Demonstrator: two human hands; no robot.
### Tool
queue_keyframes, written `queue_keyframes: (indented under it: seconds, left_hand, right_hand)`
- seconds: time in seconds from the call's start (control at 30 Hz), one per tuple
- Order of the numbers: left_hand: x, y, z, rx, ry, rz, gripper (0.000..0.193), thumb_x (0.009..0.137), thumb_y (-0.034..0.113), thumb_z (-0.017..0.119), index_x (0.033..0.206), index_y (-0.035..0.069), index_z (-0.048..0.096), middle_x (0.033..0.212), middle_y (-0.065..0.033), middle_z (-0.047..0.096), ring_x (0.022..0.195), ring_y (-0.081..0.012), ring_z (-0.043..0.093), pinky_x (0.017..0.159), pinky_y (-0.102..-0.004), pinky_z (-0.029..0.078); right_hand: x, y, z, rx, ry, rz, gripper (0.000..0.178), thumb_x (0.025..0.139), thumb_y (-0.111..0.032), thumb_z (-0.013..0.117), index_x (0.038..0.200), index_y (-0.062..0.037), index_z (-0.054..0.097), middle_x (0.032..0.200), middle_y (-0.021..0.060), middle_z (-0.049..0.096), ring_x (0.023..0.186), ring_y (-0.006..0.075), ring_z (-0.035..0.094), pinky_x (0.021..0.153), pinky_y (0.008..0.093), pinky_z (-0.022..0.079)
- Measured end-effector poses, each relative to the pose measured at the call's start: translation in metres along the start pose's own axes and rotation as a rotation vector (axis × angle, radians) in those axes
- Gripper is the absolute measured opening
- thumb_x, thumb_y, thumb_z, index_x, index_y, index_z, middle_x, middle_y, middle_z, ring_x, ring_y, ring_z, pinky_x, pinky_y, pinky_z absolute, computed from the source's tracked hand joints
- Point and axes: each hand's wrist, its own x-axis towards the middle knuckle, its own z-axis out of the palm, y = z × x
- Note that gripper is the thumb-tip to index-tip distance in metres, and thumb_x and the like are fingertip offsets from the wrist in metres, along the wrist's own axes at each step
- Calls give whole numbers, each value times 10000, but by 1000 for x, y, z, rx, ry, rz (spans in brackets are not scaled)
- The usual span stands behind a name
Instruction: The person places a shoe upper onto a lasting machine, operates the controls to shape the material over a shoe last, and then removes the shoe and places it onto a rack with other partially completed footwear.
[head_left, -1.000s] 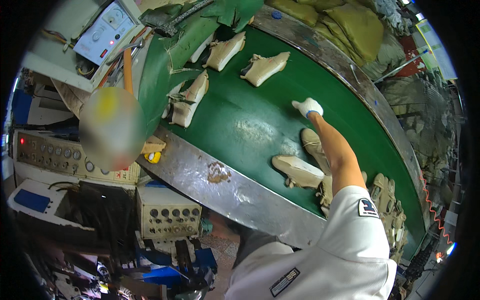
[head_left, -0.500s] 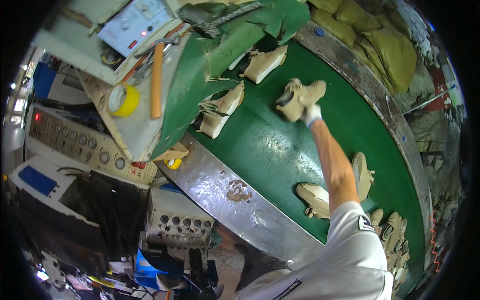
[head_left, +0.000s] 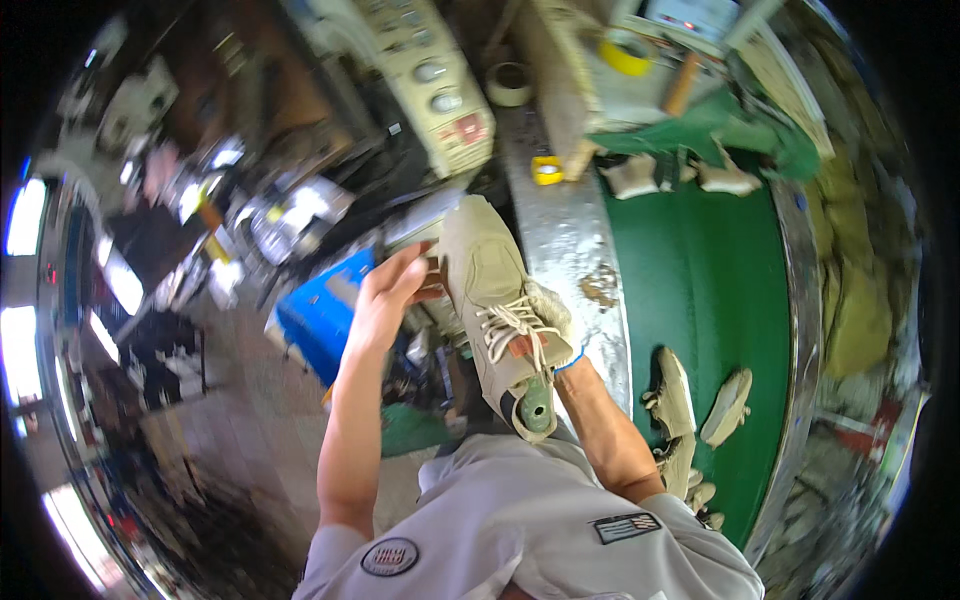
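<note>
A beige lace-up shoe [head_left: 485,265] is held up in front of my body, toe pointing away from me. A green last with a dark hole shows in its collar. My right hand [head_left: 552,312], in a white glove with a blue cuff edge, grips the shoe along its right side. My bare left hand [head_left: 388,295] is raised just left of the shoe, fingers apart and their tips close to its side; whether they touch it I cannot tell.
On my right, a green conveyor belt [head_left: 705,290] with a metal edge [head_left: 575,230] carries several beige shoes [head_left: 727,407]. Farther off are a yellow tape measure [head_left: 547,170], a hammer [head_left: 682,85] and a yellow tape roll [head_left: 624,55]. A blue machine part [head_left: 325,315] stands at left.
My right hand has brought the shoe from over the belt to in front of my body. My left hand has come into view. The view has swung left.
</note>
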Motion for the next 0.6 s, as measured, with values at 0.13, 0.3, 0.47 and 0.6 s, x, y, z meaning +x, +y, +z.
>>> queue_keyframes:
  seconds: [0.13,0.3,0.47,0.6]
  left_hand:
    - [-24,-12,-93,-126,47,-40,346,980,180,690,1256,-30,677,1067,-110,746,918,-206,731,817,-352,602]
    - [-50,-27,-168,-194,367,-1,203,911,37,734,1104,-27,741,943,-69,757,769,-126,710,681,-264,572]
    - [-51,-30,-213,-323,602,167,336,858,-30,755,1189,-59,698,1060,-129,751,846,-190,739,753,-308,626]
    - [-52,-9,-236,-397,663,340,422,844,-54,734,1253,-99,640,1138,-212,719,996,-254,734,853,-365,639]
  right_hand:
    - [42,58,74,-268,153,145,562,970,-230,674,1435,45,517,1279,150,672,1120,251,674,981,372,547]
    - [89,129,116,-480,186,93,495,958,-192,711,1359,73,592,1251,109,674,1094,174,636,961,311,506]
    - [139,170,131,-494,120,30,497,953,-193,718,1368,54,599,1266,92,672,1101,156,628,963,299,503]
    - [177,197,146,-414,94,-19,512,938,-208,735,1357,60,612,1263,109,678,1107,169,632,964,301,506]
